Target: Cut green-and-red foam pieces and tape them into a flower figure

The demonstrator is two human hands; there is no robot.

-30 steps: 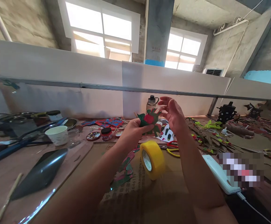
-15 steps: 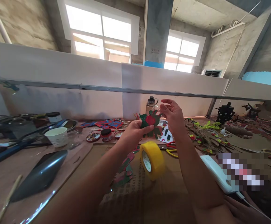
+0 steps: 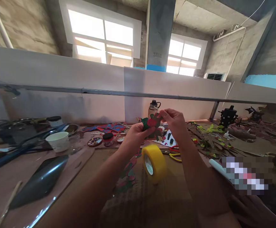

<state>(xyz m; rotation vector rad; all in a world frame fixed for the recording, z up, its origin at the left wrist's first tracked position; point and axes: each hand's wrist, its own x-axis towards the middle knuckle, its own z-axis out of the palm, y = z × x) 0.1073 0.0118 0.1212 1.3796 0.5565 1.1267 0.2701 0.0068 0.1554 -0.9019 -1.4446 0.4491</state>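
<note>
Pinched between the thumb and fingers of my left hand (image 3: 136,135) is a green and red cut-out (image 3: 152,123), held up above the cardboard. My right hand (image 3: 174,121) has its thumb and fingers pressed together at the cut-out's right edge. A thin pale line shows by those fingertips, but what they hold is too small to make out. Below both hands a roll of yellow tape (image 3: 158,163) stands on its edge on the cardboard (image 3: 161,202). Pink and green cut-outs (image 3: 128,177) lie left of the roll, partly behind my left forearm.
Scissors (image 3: 175,154) with red and yellow handles lie behind the tape. A bottle (image 3: 152,109) stands at the back. To the left are a paper cup (image 3: 57,141), a small jar (image 3: 108,139) and a dark glossy sheet (image 3: 41,180). Twigs (image 3: 206,139) clutter the right side.
My right hand has moved down and left to the cut-out, and its spread fingers have closed into a pinch. My left hand still holds the cut-out in nearly the same place.
</note>
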